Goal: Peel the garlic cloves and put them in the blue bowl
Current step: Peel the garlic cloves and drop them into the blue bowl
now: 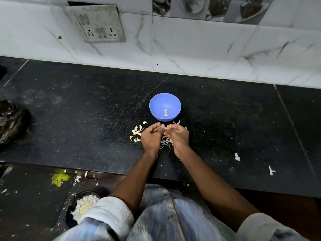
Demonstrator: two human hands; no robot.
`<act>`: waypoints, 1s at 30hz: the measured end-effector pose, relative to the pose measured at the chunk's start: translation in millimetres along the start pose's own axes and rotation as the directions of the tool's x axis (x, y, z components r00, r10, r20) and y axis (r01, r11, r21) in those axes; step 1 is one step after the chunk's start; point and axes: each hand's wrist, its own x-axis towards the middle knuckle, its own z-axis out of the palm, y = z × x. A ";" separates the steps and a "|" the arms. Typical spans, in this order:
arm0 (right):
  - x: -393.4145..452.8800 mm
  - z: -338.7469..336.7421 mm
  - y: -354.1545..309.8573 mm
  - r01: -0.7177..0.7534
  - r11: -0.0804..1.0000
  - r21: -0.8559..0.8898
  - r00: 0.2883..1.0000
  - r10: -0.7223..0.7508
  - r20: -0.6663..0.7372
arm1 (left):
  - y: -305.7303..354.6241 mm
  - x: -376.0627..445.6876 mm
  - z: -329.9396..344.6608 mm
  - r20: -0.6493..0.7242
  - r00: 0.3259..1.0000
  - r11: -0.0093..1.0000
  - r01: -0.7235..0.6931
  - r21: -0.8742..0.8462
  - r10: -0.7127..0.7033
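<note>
Floor container: 1 dark round container [81, 208] w/ pale shreds inside, below the counter's near edge, left of the person's knee.
Counter: black speckled stone counter [73, 122], flat, polished; near edge runs left-right; wide bare stretches left & right of the hands.
Scraps: 2 white papery bits [237, 156] toward the near-right part of the counter.
Left hand: left hand [152, 137] w/ fingers curled in, tips meeting the right hand's; looks like it's pinching sth small, too tiny to name.
Right hand: right hand [178, 135] also curled, thumb & fingertips up against the left's; the 2 hands touch at the tips, mid-counter.
Skins: heap of thin white garlic skins [166, 142] on the counter under & btwn the hands.
Unpeeled: cluster of pale unpeeled garlic cloves [136, 133], approx a dozen, just left of the left hand.
Bowl: 1 round blue plastic bowl [157, 106], smooth, just beyond the hands, well short of the far edge.
Peeled: 2 yellowish peeled garlic cloves [165, 113] inside it.
Bag: 1 crumpled dark plastic bag [12, 120] at the counter's left edge.
Wall: white marble-look tiles [199, 49]; 1 grimy socket plate [98, 23].
</note>
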 end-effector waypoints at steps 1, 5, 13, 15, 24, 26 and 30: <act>-0.5 -1.0 -0.7 0.025 0.999 -0.023 1.000 -0.025 0.003 | 0.0 0.6 1.5 0.031 0.999 1.000 0.020 -0.002 -0.020; -0.4 0.3 -0.7 0.060 0.996 -0.061 0.998 -0.059 0.011 | 2.0 4.3 8.3 0.058 0.998 0.999 0.032 0.033 -0.034; -5.7 -0.9 -7.7 0.027 0.999 -0.043 0.999 -0.027 -0.017 | 4.7 11.3 4.9 0.101 0.992 0.996 -0.080 0.042 0.075; -5.6 -2.5 -9.6 0.007 0.999 -0.038 1.000 -0.008 -0.010 | 3.0 10.7 4.9 0.115 0.990 0.995 -0.088 0.056 0.081; -9.5 -14.2 -12.6 0.164 0.902 -0.400 0.985 -0.127 0.119 | -10.4 6.9 3.8 0.057 0.985 0.969 -0.170 0.178 0.163; -7.9 -17.5 -20.1 0.282 0.796 -0.535 0.959 -0.238 0.151 | -12.3 9.0 -0.6 0.143 0.970 0.952 -0.224 0.209 0.197; -2.2 -20.9 -35.1 0.332 0.760 -0.558 0.943 -0.262 0.203 | -10.0 10.0 -1.8 0.218 0.952 0.944 -0.258 0.205 0.213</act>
